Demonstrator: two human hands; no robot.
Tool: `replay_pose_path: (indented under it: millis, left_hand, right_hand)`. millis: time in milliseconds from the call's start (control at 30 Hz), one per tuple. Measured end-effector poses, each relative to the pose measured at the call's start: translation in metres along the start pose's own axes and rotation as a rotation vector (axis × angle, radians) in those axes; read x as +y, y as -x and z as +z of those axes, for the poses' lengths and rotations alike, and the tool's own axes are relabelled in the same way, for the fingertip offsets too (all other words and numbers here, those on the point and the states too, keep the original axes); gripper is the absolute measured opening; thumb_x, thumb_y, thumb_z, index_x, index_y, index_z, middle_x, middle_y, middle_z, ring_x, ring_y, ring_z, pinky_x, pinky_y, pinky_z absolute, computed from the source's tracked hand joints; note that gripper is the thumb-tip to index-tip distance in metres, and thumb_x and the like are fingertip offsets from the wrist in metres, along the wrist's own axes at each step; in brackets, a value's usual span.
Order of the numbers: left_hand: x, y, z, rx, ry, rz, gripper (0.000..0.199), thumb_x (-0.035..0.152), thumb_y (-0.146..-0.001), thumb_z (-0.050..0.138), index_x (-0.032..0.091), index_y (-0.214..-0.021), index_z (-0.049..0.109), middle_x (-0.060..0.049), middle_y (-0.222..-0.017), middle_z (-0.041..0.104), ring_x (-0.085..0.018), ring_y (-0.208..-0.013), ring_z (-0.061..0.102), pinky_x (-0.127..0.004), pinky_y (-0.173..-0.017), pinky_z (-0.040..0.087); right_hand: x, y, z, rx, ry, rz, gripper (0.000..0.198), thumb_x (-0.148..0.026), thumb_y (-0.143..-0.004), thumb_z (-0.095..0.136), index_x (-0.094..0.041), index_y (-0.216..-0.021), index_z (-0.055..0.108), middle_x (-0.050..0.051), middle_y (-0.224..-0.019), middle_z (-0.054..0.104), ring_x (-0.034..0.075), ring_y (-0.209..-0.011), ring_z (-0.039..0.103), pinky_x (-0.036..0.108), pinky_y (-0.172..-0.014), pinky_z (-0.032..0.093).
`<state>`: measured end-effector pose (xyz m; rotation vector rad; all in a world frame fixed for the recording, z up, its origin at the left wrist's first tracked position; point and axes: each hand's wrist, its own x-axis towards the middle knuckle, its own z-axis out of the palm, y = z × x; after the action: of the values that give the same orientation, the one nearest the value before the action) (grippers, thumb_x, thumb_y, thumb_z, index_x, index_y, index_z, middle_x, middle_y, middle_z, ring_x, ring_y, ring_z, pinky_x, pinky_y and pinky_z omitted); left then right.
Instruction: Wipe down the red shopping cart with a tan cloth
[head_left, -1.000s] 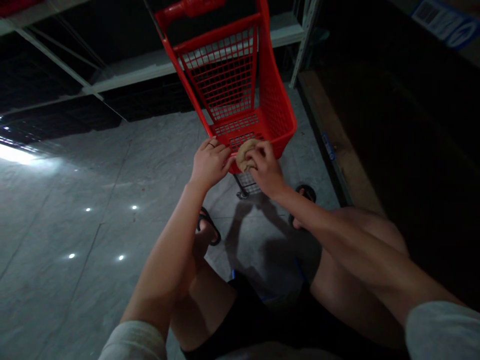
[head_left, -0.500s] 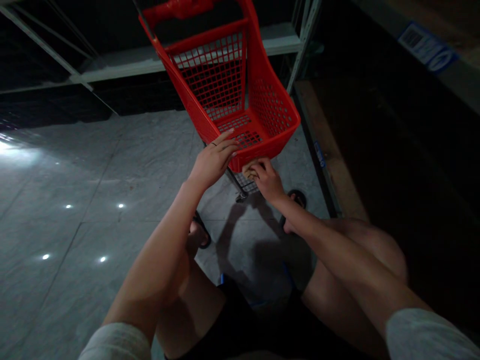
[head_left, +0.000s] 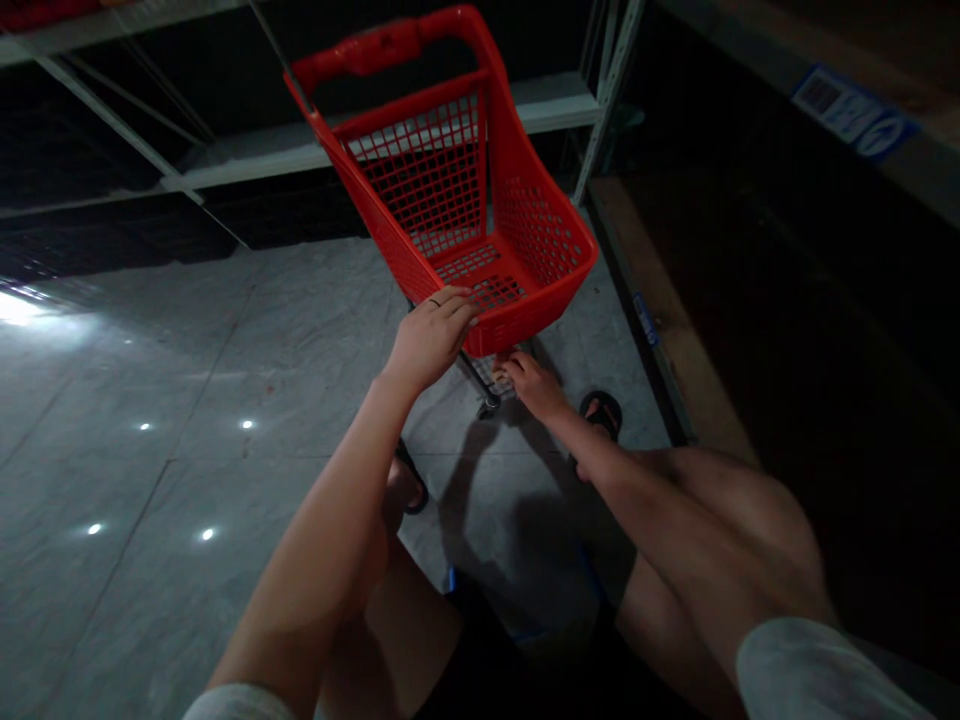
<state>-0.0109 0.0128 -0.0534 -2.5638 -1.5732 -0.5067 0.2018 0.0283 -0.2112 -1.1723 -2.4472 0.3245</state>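
A red plastic shopping cart (head_left: 532, 314) with a grid-patterned basket stands in front of me, its narrow end toward me. My left hand (head_left: 433, 330) is closed over the near left corner of its rim, fingers over the edge. Below the near end of the basket, my right hand (head_left: 534, 385) pinches a small tan cloth (head_left: 500, 375), partly hidden by the fingers. That hand is close to the cart's lower wire rack, and whether the cloth touches the cart I cannot tell. Nothing lies in the visible part of the basket.
Behind the cart runs a white metal shelf (head_left: 555, 105). Along the right is a low wooden ledge (head_left: 660, 290) with blue labels, and a higher board carries a barcode label (head_left: 853, 112). My sandalled feet straddle the cart's near caster (head_left: 489, 404) on the grey floor (head_left: 150, 400).
My right hand has gone lower with the cloth, further under the basket. My left hand has settled down onto the rim. The whole view has shifted slightly, showing more of the cart's handle.
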Motion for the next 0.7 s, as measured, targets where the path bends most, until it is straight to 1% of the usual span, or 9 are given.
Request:
replay_pose_path:
  millis: [133,233,300,333,467,500,533,600,700]
  left_hand:
    - [0.001,0.002,-0.002,-0.013,-0.074,-0.009,0.029,0.024,-0.106,0.045,0.019,-0.116,0.072,-0.014,-0.122,0.075,-0.030,-0.125,0.064,-0.048,-0.111,0.052]
    - [0.003,0.003,-0.002,-0.003,-0.109,-0.028,0.030,0.028,-0.107,0.045,0.017,-0.112,0.072,-0.016,-0.117,0.075,-0.031,-0.120,0.065,-0.049,-0.109,0.052]
    - [0.006,0.002,-0.001,0.006,-0.139,-0.042,0.033,0.031,-0.108,0.043,0.017,-0.108,0.073,-0.016,-0.112,0.075,-0.032,-0.118,0.066,-0.049,-0.108,0.052]
    - [0.007,0.002,-0.002,0.010,-0.156,-0.052,0.034,0.032,-0.109,0.041,0.017,-0.106,0.073,-0.016,-0.110,0.075,-0.032,-0.118,0.066,-0.049,-0.107,0.052]
    - [0.011,0.001,-0.002,0.021,-0.200,-0.111,0.038,0.031,-0.109,0.038,0.018,-0.099,0.072,-0.017,-0.102,0.075,-0.033,-0.112,0.066,-0.050,-0.100,0.053]
    - [0.011,0.001,-0.003,0.029,-0.202,-0.126,0.039,0.031,-0.109,0.038,0.018,-0.098,0.072,-0.017,-0.101,0.075,-0.034,-0.110,0.066,-0.051,-0.099,0.053]
    - [0.011,0.002,-0.003,0.040,-0.203,-0.140,0.039,0.031,-0.109,0.038,0.018,-0.097,0.072,-0.017,-0.100,0.075,-0.034,-0.108,0.067,-0.051,-0.097,0.054]
    - [0.009,0.003,-0.003,0.071,-0.203,-0.161,0.039,0.033,-0.109,0.039,0.019,-0.094,0.072,-0.016,-0.098,0.075,-0.034,-0.105,0.067,-0.052,-0.096,0.054]
    - [0.007,0.004,-0.002,0.099,-0.207,-0.182,0.038,0.034,-0.108,0.041,0.020,-0.091,0.072,-0.015,-0.095,0.075,-0.033,-0.103,0.068,-0.053,-0.098,0.052]
  right_hand:
    - [-0.017,-0.027,-0.043,0.239,-0.121,-0.172,0.029,-0.018,-0.102,0.052,-0.026,-0.121,0.072,0.010,-0.124,0.072,0.024,-0.119,0.068,0.038,-0.102,0.057]
    - [-0.018,-0.043,-0.065,0.388,-0.186,-0.145,0.029,-0.018,-0.101,0.051,-0.028,-0.121,0.071,0.008,-0.128,0.070,0.025,-0.125,0.064,0.041,-0.109,0.054]
    - [-0.009,-0.042,-0.062,0.428,-0.173,-0.082,0.029,-0.017,-0.100,0.050,-0.027,-0.117,0.071,0.008,-0.129,0.069,0.025,-0.126,0.062,0.045,-0.113,0.051]
    - [-0.002,-0.038,-0.055,0.403,-0.154,-0.062,0.027,-0.017,-0.099,0.051,-0.026,-0.114,0.071,0.009,-0.128,0.069,0.025,-0.126,0.062,0.046,-0.114,0.051]
    - [0.023,-0.016,-0.015,0.127,-0.091,-0.004,0.023,-0.013,-0.094,0.054,-0.021,-0.105,0.072,0.012,-0.118,0.070,0.024,-0.114,0.063,0.039,-0.099,0.058]
    - [0.027,-0.013,-0.008,0.104,-0.094,0.026,0.025,-0.011,-0.093,0.052,-0.021,-0.105,0.072,0.012,-0.116,0.070,0.024,-0.111,0.063,0.037,-0.096,0.058]
    - [0.029,-0.011,-0.005,0.126,-0.105,0.058,0.027,-0.010,-0.092,0.051,-0.020,-0.105,0.072,0.012,-0.115,0.070,0.023,-0.109,0.063,0.036,-0.095,0.058]
    - [0.027,-0.015,-0.008,0.268,-0.142,0.097,0.030,-0.008,-0.089,0.048,-0.020,-0.103,0.072,0.011,-0.114,0.069,0.022,-0.108,0.063,0.036,-0.097,0.057]
    - [0.016,-0.032,-0.034,0.480,-0.185,0.075,0.033,-0.006,-0.087,0.045,-0.022,-0.100,0.071,0.009,-0.115,0.068,0.022,-0.110,0.063,0.040,-0.102,0.055]
